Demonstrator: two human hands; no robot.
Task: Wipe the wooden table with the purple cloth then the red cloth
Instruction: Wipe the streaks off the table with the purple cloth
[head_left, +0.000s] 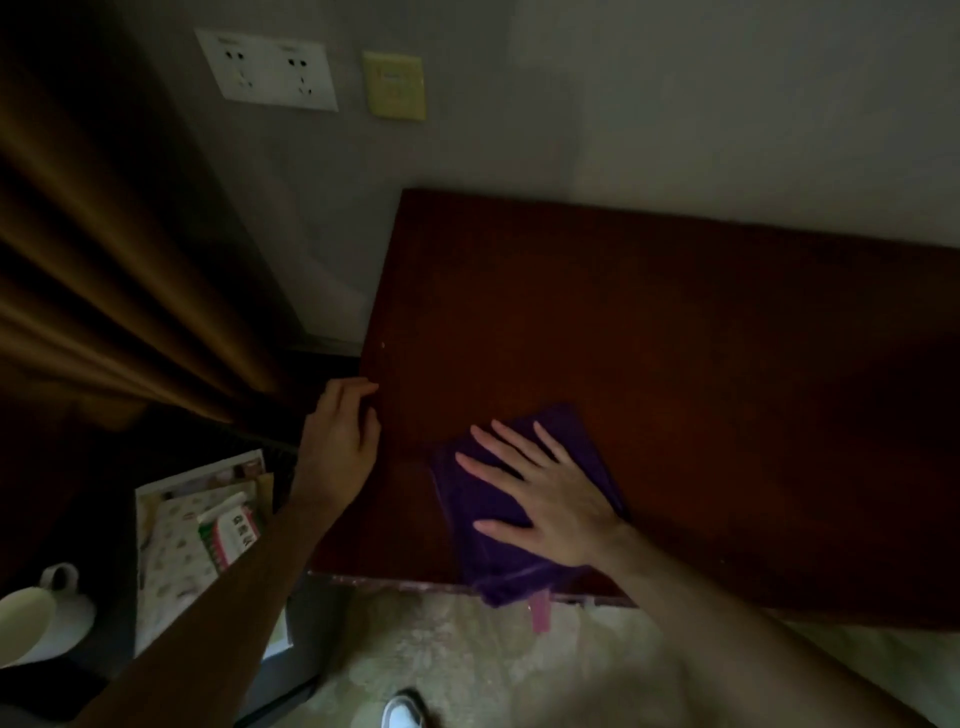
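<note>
A dark reddish wooden table (649, 322) stands against the wall. The folded purple cloth (470, 499) lies near the table's front left corner, its lower end hanging slightly over the front edge. My right hand (545, 493) lies flat on the cloth with fingers spread, pressing it to the wood. My left hand (343, 431) rests on the table's left edge, fingers curled over it, holding nothing else. No red cloth is in view.
A brown curtain (104, 286) hangs at the left. Below it a basket (202, 535) holds papers and a packet, and a white mug (36, 613) sits at the far left. Wall sockets (270, 70) are above. A pink tag (540, 613) hangs below the table's front edge.
</note>
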